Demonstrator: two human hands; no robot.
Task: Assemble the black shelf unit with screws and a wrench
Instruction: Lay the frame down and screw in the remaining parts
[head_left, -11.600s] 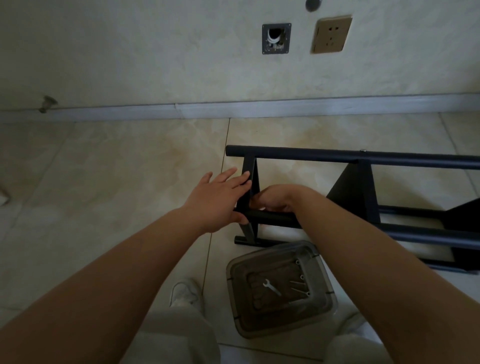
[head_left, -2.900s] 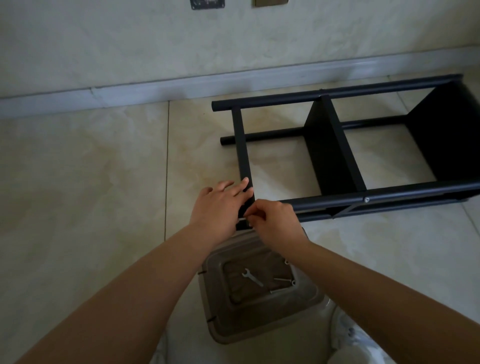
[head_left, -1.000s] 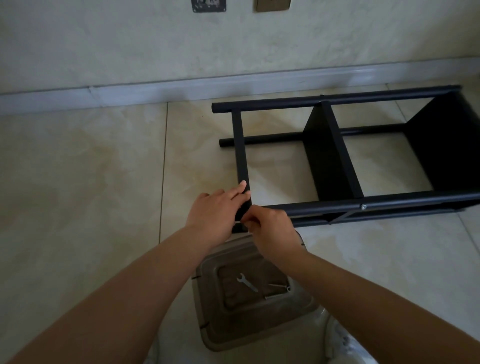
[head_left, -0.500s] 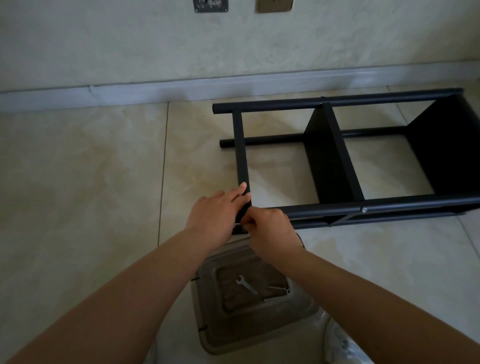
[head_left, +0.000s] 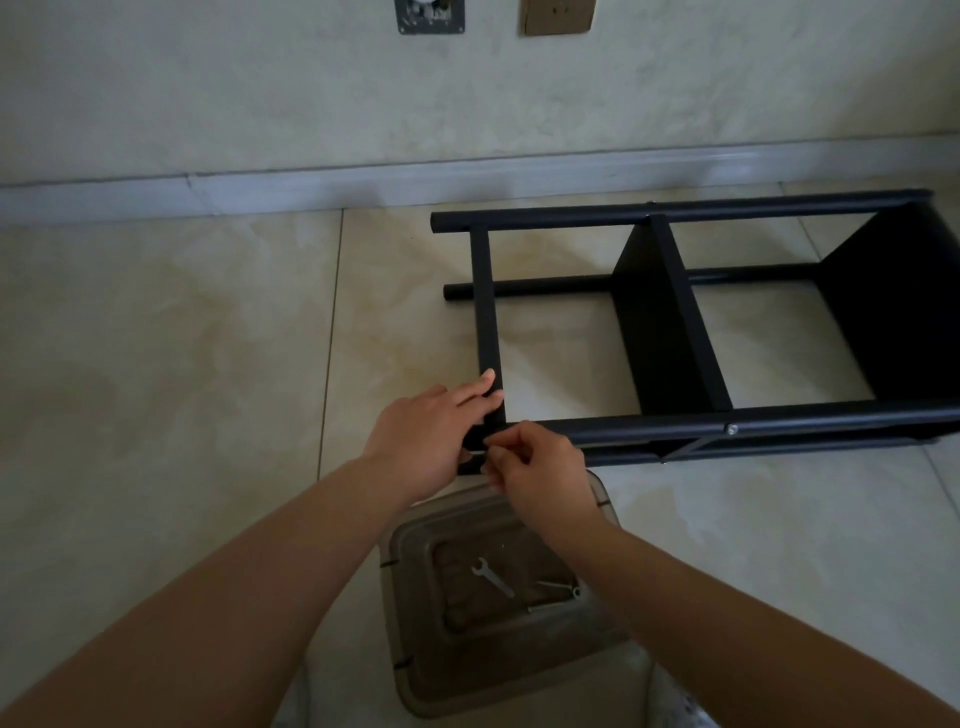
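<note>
Bracing: my left hand (head_left: 423, 441) lay flat, fingers straight, against the black shelf unit (head_left: 670, 332) at its near-left corner, frame centre.
Right hand (head_left: 540, 462): pinched a small silvery piece, likely a screw, at that corner.
Shelf: lay on its side on the tiled floor (head_left: 156, 364), centre-right.
Wrench (head_left: 491, 576): rested on the plastic box (head_left: 498, 613), lower centre.

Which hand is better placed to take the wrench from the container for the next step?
Probably the right hand: it is nearer the wrench in the container, while the left hand holds the crossbar steady.
</note>
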